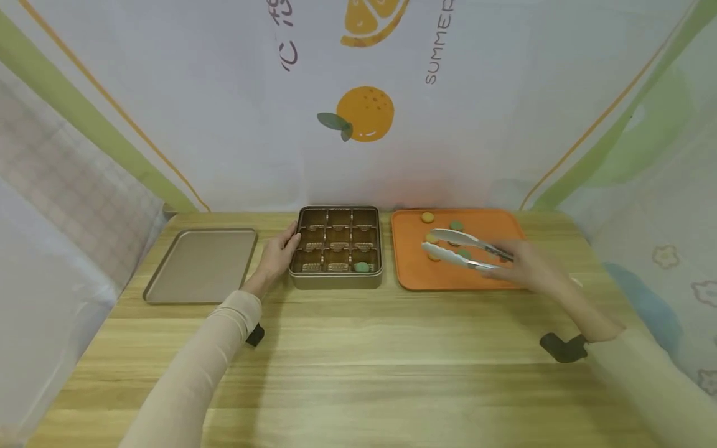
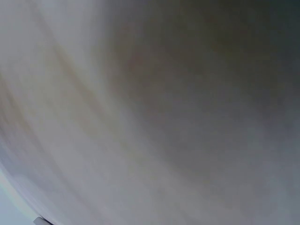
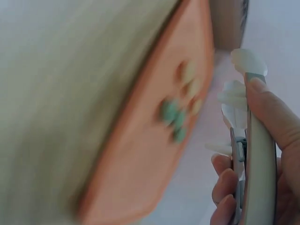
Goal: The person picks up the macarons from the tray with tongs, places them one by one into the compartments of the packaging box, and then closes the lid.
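In the head view my left hand (image 1: 278, 254) touches the left side of a brown metal box (image 1: 337, 283), its fingers along the wall near the rim. A clear insert divides the box into several compartments; a green round piece (image 1: 361, 267), like a small macaron, lies in the front right one. My right hand (image 1: 523, 264) grips metal tongs (image 1: 459, 239), whose arms stand apart over an orange tray (image 1: 411, 274). Yellow round pieces (image 1: 428, 217) and green round pieces (image 1: 456, 225) lie on that tray. The right wrist view also shows the tongs (image 3: 260, 154) in the fingers.
A flat beige tray (image 1: 201, 267) lies at the left of the wooden table (image 1: 358, 367). Behind the table hangs a white cloth (image 1: 252, 137) with printed oranges. The left wrist view is dark and blurred.
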Motion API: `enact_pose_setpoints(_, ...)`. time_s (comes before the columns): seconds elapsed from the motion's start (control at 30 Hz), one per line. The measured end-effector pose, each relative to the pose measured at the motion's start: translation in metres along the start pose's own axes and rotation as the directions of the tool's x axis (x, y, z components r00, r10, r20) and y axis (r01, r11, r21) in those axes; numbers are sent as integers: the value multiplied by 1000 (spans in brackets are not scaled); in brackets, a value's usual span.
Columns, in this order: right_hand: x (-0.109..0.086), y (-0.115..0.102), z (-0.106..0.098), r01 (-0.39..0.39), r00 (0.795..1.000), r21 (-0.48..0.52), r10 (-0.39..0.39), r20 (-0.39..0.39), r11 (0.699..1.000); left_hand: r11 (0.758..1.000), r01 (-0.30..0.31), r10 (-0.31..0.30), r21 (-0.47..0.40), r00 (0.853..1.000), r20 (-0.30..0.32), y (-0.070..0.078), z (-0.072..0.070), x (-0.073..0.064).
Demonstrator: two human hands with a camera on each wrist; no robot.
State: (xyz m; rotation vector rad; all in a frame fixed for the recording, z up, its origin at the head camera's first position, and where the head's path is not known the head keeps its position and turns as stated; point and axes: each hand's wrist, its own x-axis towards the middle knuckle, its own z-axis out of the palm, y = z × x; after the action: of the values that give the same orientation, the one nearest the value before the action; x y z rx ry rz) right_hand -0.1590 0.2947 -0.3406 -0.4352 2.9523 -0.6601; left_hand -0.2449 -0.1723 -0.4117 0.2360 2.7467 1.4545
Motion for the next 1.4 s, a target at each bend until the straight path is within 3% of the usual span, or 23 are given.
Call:
enact_pose_setpoints(0.17, -23, 35, -2, -106, 994, -42, 108, 29, 993, 1000, 13, -13, -9, 1000, -13, -3, -1, 0)
enact_pose_setpoints(0.33, -33, 49, -2, -160, 986, -89, 163, 31, 983, 1000, 1, -2, -11, 1000, -27, -5, -1, 0)
enact_pose_setpoints(0.83, -31, 47, 5, -149, 987, -130, 156, 45, 980, 1000, -6, 6, 0, 1000, -17, -4, 1, 1)
enact_pose_setpoints(1.4, -33, 52, 9, -103, 995, -110, 102, -20, 989, 999, 32, -32, -3, 999, -37, 1, 2, 1)
